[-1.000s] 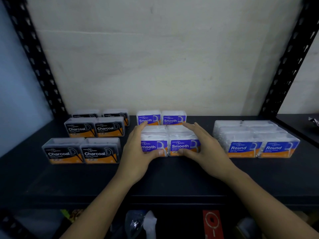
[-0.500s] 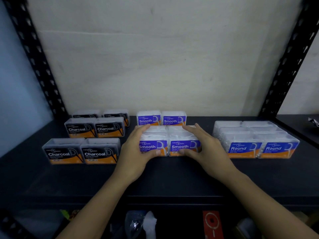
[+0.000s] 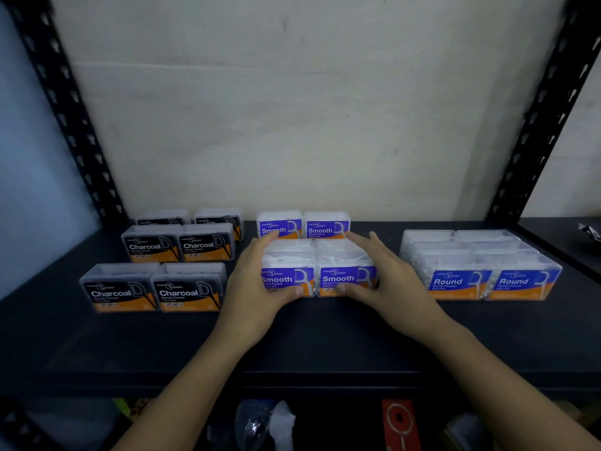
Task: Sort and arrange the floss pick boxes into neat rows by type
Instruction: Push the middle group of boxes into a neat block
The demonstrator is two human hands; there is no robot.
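Purple-labelled Smooth floss boxes [image 3: 318, 271] sat mid-frame on the black shelf [image 3: 325, 336], the front pair clamped between the left hand [image 3: 257, 288] and right hand [image 3: 387, 278], seemingly to square them into line. Four Smooth boxes showed, six Charcoal boxes [image 3: 156, 288] lay at centre left, and the Round boxes [image 3: 487, 275] at centre right looked like six.
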